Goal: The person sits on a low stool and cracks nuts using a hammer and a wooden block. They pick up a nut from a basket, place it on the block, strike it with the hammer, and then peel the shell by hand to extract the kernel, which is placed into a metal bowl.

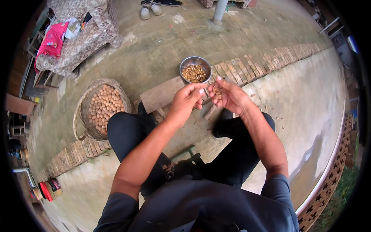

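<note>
My right hand (227,95) is turned palm up, its fingers curled around cracked walnut pieces (217,90). Just to its left, my left hand (189,97) has thumb and forefinger close together; whether a small bit lies between them cannot be told. Beyond both hands stands a metal bowl (209,64) holding brown walnut pieces (193,73). A wooden board (162,94) lies partly behind my left hand. To the left of my knee is a woven basket (82,108) of whole walnuts (105,107).
A strip of bricks (246,68) crosses the concrete floor. Small shell bits (277,118) are scattered at the right. A patterned sofa (84,43) with a pink cloth (54,39) stands at the upper left. Light shoes (145,13) and a post (220,11) are farther off.
</note>
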`<state>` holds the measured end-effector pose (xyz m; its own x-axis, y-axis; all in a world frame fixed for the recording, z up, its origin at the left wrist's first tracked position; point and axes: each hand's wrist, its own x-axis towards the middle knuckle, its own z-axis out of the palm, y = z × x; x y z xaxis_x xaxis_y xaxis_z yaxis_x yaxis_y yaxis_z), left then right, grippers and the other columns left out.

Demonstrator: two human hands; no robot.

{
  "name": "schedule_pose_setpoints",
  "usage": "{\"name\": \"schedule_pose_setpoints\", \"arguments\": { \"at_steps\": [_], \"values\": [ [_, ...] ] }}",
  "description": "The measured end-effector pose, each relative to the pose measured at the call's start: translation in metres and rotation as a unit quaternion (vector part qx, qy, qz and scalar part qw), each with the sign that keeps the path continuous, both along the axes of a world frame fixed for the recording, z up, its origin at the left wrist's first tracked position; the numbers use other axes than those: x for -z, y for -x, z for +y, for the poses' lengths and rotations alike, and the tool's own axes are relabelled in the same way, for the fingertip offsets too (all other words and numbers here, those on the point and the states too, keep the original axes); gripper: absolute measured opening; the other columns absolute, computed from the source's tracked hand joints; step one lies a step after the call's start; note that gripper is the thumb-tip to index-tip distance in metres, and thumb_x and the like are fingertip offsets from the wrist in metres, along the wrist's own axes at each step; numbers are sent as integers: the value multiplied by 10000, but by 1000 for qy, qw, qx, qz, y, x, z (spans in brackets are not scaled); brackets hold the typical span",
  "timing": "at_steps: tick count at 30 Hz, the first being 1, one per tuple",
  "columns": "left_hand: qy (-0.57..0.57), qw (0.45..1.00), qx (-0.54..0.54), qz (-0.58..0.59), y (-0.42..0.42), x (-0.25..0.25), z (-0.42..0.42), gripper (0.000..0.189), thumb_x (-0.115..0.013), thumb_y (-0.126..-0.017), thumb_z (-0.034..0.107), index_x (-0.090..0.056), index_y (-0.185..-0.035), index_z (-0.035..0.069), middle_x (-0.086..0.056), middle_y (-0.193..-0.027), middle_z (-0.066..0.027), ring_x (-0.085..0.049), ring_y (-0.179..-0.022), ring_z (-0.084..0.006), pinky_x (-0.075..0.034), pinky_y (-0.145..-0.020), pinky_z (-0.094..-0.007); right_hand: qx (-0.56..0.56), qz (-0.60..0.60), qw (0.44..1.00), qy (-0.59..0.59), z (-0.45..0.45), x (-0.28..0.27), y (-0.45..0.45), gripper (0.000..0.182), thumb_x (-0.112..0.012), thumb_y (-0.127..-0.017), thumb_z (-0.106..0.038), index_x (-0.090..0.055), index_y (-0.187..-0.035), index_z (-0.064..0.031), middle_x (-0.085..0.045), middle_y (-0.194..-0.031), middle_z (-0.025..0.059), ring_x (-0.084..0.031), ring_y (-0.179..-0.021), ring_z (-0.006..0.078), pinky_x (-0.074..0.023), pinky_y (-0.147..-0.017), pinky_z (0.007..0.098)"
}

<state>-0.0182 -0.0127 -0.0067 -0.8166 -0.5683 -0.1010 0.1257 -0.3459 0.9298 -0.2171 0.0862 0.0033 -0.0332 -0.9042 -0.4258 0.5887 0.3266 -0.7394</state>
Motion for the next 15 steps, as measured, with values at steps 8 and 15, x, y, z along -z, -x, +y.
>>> {"name": "schedule_pose_setpoints", "arguments": {
  "at_steps": [8, 15],
  "values": [
    [-155, 985, 32, 64, -5, -5, -6, 361, -453, -1059, 159, -579, -1318, -57, -650, -1121, -111, -618, -977, -182, -540, -831, -324, 202, 170, 961, -82, 106, -4, 125, 442, -513, -1066, -436, -654, -1058, -17, -682, -891, 66, -680, -745, 161, -559, -655, 264],
    [-190, 976, 50, 90, 1, 0, -6, 372, -427, -1014, 82, -548, -1325, -81, -635, -1170, -163, -642, -1048, -235, -548, -957, -379, 373, 312, 842, -235, 275, 92, 230, 408, -659, -979, -393, -654, -960, 14, -677, -794, 91, -673, -630, 191, -579, -560, 299]
  ]
}}
